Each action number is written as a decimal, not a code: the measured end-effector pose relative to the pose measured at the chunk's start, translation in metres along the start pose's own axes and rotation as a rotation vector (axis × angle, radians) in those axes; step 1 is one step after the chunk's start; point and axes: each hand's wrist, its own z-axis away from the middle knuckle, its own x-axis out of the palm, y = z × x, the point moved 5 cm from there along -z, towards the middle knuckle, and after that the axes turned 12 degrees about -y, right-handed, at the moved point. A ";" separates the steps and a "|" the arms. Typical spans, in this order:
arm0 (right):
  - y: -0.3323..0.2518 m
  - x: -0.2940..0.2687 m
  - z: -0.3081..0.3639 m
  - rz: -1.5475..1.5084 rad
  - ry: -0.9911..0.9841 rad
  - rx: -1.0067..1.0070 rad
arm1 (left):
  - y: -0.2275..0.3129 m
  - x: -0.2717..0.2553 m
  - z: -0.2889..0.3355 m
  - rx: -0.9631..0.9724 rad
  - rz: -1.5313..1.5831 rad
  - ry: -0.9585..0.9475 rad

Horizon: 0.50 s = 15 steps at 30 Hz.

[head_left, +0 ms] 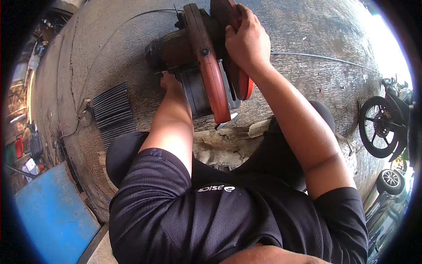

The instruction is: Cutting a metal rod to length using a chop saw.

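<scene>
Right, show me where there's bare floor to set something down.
One free patch of floor lies between the right arm and the motorbike, below the grey cable. Another lies left of the power tool, above the black ribbed sheet. It's crowded around the tool, with the left hand and right hand there.

A rough grey floor (303,72), unevenly darkened, is seen; a red and dark power tool (205,66) is borne directly on it; a dark ribbed piece (113,112) is laid to the tool's left; a thin cable (325,56) is stretched out at the right.
</scene>
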 end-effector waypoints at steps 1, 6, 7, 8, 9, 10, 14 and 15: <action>0.004 0.001 0.000 -0.053 -0.073 0.079 | 0.000 0.000 -0.002 0.008 -0.005 -0.002; 0.004 0.000 0.002 -0.051 -0.029 0.048 | -0.002 -0.005 0.006 -0.086 0.026 0.005; 0.005 0.001 0.002 -0.060 -0.022 0.036 | -0.001 -0.005 0.009 -0.091 0.041 0.004; 0.005 0.004 0.000 -0.063 -0.025 0.028 | 0.002 -0.005 0.011 -0.054 0.076 0.007; 0.001 0.004 0.000 0.001 0.030 -0.041 | 0.004 -0.005 0.013 -0.026 0.106 0.004; -0.002 0.002 -0.001 0.068 0.087 -0.108 | 0.005 -0.006 0.014 -0.017 0.111 0.010; -0.001 0.001 0.000 0.066 0.063 -0.077 | 0.007 -0.006 0.010 -0.017 0.128 -0.017; 0.003 0.001 0.001 0.005 0.009 -0.015 | 0.007 -0.005 0.009 0.004 0.182 -0.027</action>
